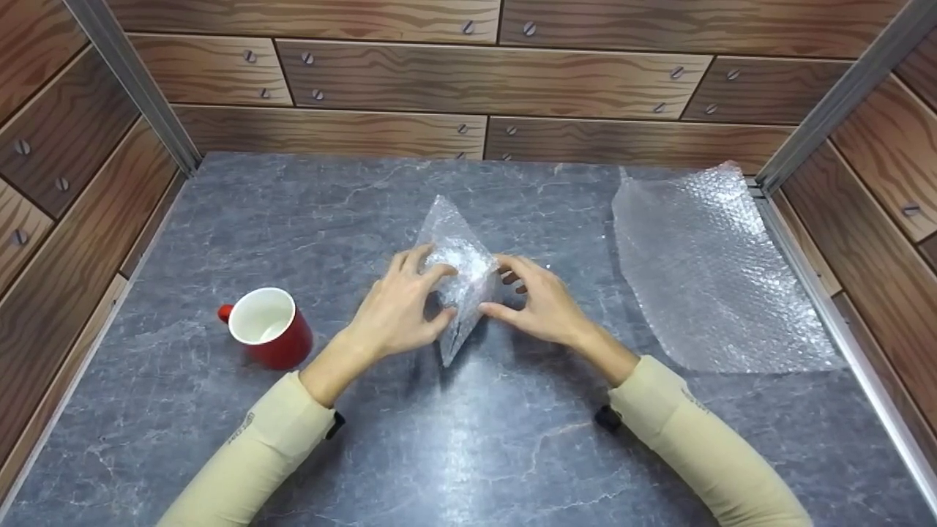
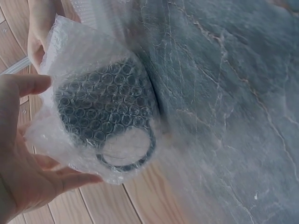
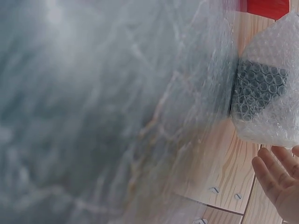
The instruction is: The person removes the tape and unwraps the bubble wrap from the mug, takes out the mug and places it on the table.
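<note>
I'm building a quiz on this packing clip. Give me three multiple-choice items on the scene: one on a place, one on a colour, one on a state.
1. Where does the flat bubble wrap sheet lie on the table?
A left of the hands
B right of the hands
C under the red mug

2. What colour is the bare mug outside?
A red
B blue
C green

3. The dark mug held between both hands is
A bare
B wrapped in bubble wrap
C lying apart from the hands

Answers: B, the sheet lies by the right wall; A, red outside, white inside; B, bubbles cover it in the left wrist view.
</note>
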A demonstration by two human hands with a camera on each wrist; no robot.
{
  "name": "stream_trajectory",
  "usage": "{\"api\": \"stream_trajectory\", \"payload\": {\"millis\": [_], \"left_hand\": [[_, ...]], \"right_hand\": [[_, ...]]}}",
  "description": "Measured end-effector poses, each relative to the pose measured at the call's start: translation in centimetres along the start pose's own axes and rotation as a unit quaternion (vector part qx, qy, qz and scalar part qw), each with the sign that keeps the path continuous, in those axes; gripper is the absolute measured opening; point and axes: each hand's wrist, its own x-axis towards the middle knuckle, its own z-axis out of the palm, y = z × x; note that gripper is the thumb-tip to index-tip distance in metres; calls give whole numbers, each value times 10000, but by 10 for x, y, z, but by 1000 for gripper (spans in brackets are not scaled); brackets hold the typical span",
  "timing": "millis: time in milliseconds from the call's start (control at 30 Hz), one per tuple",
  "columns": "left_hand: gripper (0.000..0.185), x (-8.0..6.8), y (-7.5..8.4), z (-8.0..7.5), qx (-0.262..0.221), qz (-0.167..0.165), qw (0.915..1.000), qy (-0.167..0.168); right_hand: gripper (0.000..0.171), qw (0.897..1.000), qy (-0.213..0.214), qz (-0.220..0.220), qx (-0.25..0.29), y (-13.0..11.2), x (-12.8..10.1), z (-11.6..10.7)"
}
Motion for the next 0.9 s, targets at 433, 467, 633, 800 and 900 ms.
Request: {"api": "stream_trajectory", "payload": {"millis": [433, 467, 633, 800, 900], "left_hand": [[56, -12, 6, -1, -73, 15, 9988, 490], [56, -14, 6, -1, -45, 23, 9985, 539], [59, -22, 9, 0, 157, -22, 9972, 733], [64, -29, 11, 2, 212, -59, 9949, 980], [66, -32, 11, 3, 147, -107, 9938, 1098]], "right_hand": [[76, 9999, 108, -23, -103, 0, -1, 2], [76, 9999, 102, -16, -109, 0, -1, 2], [77, 9999, 88, 27, -120, 0, -2, 1], [77, 9999, 110, 26, -110, 0, -2, 1], [77, 9998, 154, 5, -115, 0, -2, 1]]}}
